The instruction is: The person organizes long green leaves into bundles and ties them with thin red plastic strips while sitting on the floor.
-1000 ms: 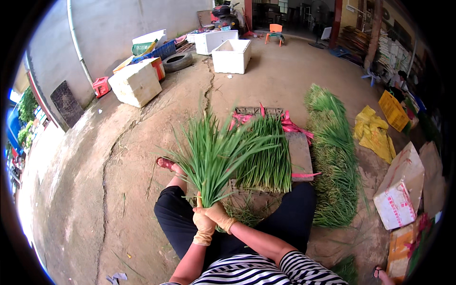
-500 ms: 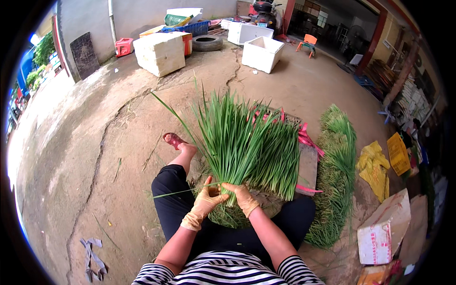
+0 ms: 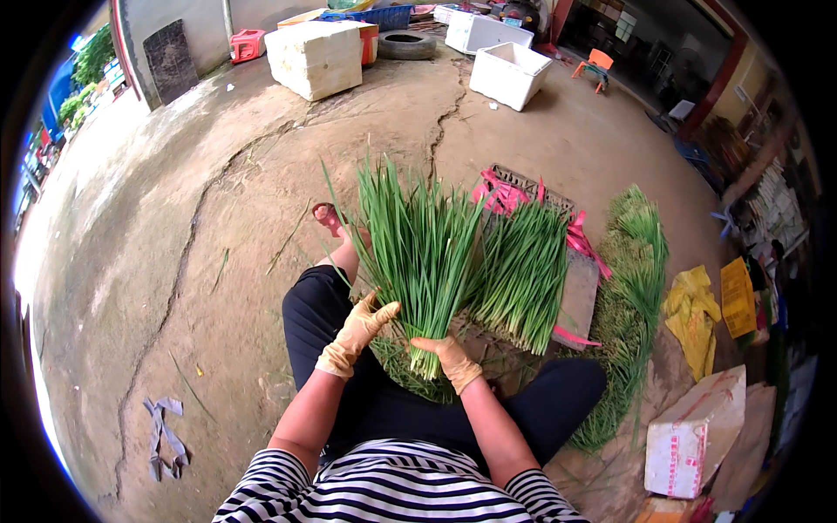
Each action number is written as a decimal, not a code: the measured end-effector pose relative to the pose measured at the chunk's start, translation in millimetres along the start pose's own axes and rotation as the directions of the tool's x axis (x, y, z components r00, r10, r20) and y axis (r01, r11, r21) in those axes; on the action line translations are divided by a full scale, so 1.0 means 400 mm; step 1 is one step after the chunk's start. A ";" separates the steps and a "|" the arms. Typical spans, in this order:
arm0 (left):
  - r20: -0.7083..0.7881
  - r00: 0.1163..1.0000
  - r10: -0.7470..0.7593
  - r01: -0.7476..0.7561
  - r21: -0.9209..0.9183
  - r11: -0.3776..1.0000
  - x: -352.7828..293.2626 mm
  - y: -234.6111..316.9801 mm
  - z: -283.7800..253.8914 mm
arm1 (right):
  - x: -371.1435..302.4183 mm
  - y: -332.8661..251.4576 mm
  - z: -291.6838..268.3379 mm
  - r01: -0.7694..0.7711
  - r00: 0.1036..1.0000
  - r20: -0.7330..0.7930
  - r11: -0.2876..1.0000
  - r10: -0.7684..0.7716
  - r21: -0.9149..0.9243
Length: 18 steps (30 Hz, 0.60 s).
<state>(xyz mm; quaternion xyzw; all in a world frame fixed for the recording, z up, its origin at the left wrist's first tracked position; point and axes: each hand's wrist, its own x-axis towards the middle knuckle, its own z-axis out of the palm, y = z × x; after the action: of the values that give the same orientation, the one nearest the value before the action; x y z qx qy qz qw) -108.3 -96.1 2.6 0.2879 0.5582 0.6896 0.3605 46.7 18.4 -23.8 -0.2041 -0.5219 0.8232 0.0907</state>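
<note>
My right hand, in a tan glove, is closed round the pale lower stems of a large upright bunch of chives. Its long green leaves fan out away from me. My left hand, gloved alike, is at the left side of the bunch, thumb and fingers apart, close to the lower leaves. To the right, a second row of chives lies with its stem ends toward me, by pink ribbons and a flat grey-brown board. Loose trimmings lie under the bunch, between my legs.
A long heap of chives lies on the ground at right, beside a yellow cloth and a cardboard box. A dark crate stands beyond the bunches. Foam boxes and a tyre are at the back.
My left hand has come off the stems, moving up and left, and its fingers have spread. The bunch now stands farther from the row at right. A stray leaf by my left hand is gone.
</note>
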 end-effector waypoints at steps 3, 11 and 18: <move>0.311 0.896 -0.317 0.375 -0.150 0.915 0.004 -0.008 -0.003 | 0.005 -0.027 0.005 0.020 0.996 0.085 0.999 -0.017 -0.044; 0.574 0.749 -0.331 0.596 -0.367 0.714 0.082 -0.028 0.040 | 0.025 -0.065 -0.023 -0.189 0.898 0.327 0.929 0.294 -0.317; 0.652 0.758 -0.018 0.598 -0.682 0.421 0.060 -0.047 0.064 | 0.047 -0.029 -0.025 -0.613 0.631 0.713 0.760 0.307 0.216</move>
<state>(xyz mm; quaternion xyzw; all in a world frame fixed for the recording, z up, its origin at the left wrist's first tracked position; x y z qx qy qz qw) -98.4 -59.7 -10.5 0.1376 0.0481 0.6729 0.7252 33.5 38.5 -21.6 -0.0156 -0.2481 0.9307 -0.2683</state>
